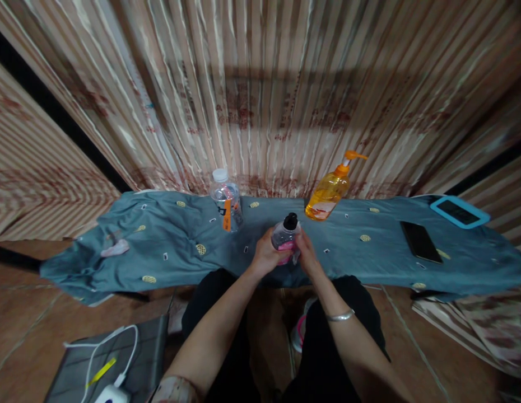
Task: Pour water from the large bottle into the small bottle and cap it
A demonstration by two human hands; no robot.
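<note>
A small clear bottle [287, 237] with a black cap and a pink label stands upright between my hands at the front edge of the cloth-covered bench. My left hand [266, 254] is wrapped round its left side. From the right, my right hand [305, 252] presses a crumpled whitish tissue [296, 256] against the bottle; its fingertips are partly hidden. Behind and to the left stands a clear plastic bottle [227, 204] with a white cap and an orange label. An orange pump bottle [329, 193] is behind on the right, its nozzle turned right.
The teal patterned cloth [227, 257] covers the narrow bench. On the right lie a black phone [421, 242] and a blue-framed device [460, 212]. A crumpled pale item [115, 248] lies far left. A striped curtain [260, 101] hangs behind. A grey stool [147, 347] with a white cable stands lower left.
</note>
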